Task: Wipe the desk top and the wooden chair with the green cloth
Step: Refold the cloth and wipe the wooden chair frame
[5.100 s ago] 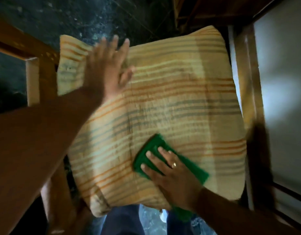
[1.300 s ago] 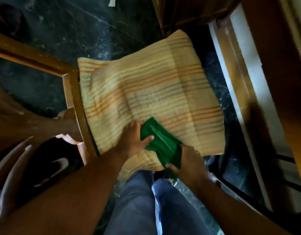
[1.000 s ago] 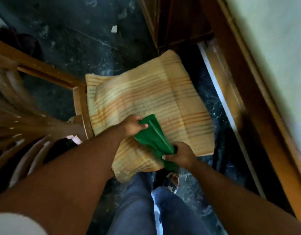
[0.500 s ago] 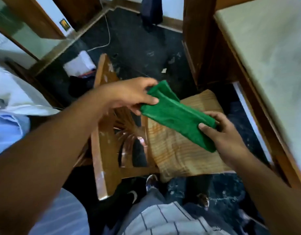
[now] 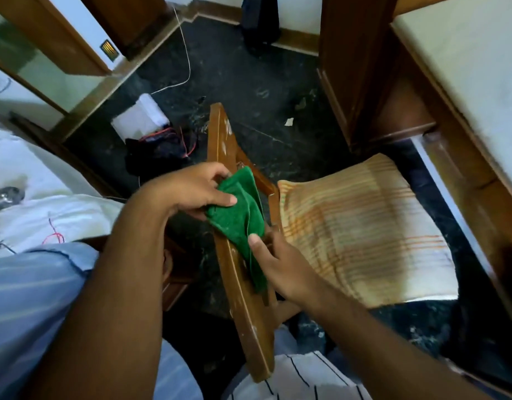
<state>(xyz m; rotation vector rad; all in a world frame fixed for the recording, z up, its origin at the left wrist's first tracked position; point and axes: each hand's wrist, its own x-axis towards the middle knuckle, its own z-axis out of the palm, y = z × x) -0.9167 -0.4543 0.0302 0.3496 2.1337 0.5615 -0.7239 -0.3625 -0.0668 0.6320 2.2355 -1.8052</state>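
Observation:
The green cloth [image 5: 240, 219] hangs folded over the top rail of the wooden chair [image 5: 239, 301], in the middle of the view. My left hand [image 5: 195, 189] pinches its upper end. My right hand [image 5: 280, 265] grips its lower end against the rail. A striped yellow and orange cushion [image 5: 361, 232] lies on the chair seat to the right of the cloth. The pale desk top [image 5: 474, 70] with its brown wooden edge fills the upper right.
A bed with white and blue striped bedding [image 5: 32, 243] lies at the left. On the dark stone floor are a white box [image 5: 139, 119], dark tangled items with red wires [image 5: 159, 148] and a thin white cable [image 5: 185, 53]. The desk's wooden side panel [image 5: 352, 67] stands behind the chair.
Both hands lifted the cloth off the cushion and brought it left onto the chair's back rail. The view swung up from the seat to take in the chair back, floor and bed.

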